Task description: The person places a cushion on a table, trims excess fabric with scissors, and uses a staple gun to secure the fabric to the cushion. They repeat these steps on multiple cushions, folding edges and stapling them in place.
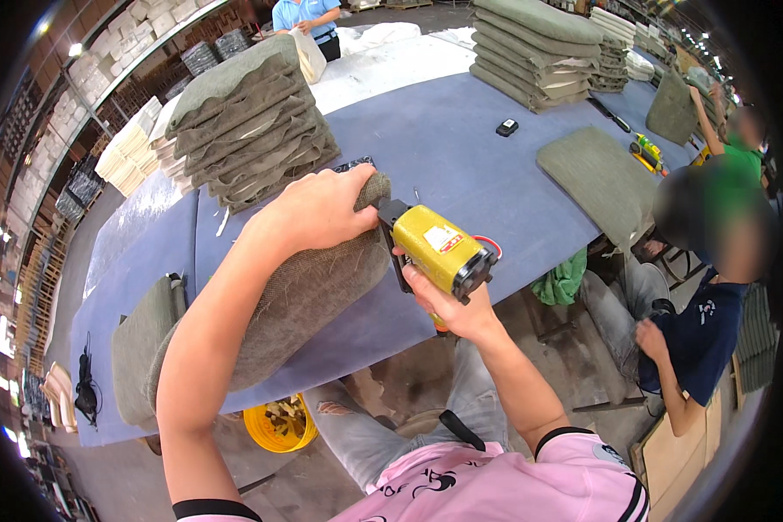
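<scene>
My left hand (322, 207) grips the upper edge of a grey-green fabric-covered seat pad (309, 304), its fingers wrapped over the rim. The pad stands tilted on its side, with rough woven cloth and loose threads along the edge. In my right hand (454, 306) is a yellow staple gun (435, 248) with a black end cap. Its black nose meets the pad's edge close to my left fingertips; the exact contact point is hidden. Most of the gun's handle is covered by my right fingers.
A blue-covered table (409, 130) carries stacked grey-green pads (244, 130), another tall stack (535, 52), a flat pad (596, 178) and a small black device (507, 128). Below stands a yellow bucket (280, 426) of scraps. A person in dark blue (705, 339) sits at right; others work beyond.
</scene>
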Motion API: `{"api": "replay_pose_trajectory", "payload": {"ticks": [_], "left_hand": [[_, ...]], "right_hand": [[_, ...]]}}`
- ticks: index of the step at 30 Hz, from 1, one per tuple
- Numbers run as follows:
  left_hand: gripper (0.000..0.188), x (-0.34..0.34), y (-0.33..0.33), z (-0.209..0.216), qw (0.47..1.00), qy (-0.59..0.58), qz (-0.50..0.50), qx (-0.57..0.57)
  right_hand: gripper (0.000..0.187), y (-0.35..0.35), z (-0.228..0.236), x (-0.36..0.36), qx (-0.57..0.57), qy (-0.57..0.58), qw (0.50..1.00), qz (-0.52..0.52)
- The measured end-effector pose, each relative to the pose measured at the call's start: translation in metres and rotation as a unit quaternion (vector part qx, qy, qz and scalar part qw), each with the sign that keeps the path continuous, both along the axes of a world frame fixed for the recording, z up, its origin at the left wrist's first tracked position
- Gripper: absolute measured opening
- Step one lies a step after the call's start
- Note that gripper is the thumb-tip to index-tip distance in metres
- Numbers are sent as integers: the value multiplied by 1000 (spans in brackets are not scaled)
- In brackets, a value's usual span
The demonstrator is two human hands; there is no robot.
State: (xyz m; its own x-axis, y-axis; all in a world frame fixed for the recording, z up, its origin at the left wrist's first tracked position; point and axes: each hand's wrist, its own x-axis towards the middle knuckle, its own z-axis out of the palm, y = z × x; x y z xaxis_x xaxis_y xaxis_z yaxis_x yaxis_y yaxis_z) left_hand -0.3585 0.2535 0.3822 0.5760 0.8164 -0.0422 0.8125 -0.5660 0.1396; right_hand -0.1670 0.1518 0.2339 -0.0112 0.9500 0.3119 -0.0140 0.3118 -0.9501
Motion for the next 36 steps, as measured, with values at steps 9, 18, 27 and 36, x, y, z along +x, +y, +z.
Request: {"api": "replay_pose_trajectory", "payload": {"ticks": [9, 18, 27, 36], "left_hand": [[54, 0, -4, -6, 998, 20, -11, 50], [51, 12, -14, -7, 997, 10, -31, 75], [62, 15, -22, 2, 996, 25, 36, -73], [33, 95, -11, -70, 845, -157, -273, -432]], "right_hand": [[16, 3, 2, 7, 56, -132, 990, -2], [28, 29, -23, 16, 280, -155, 944, -81], [55, 10, -3, 130, 144, -223, 963, 50], [55, 89, -157, 241, 28, -474, 877, -66]]}}
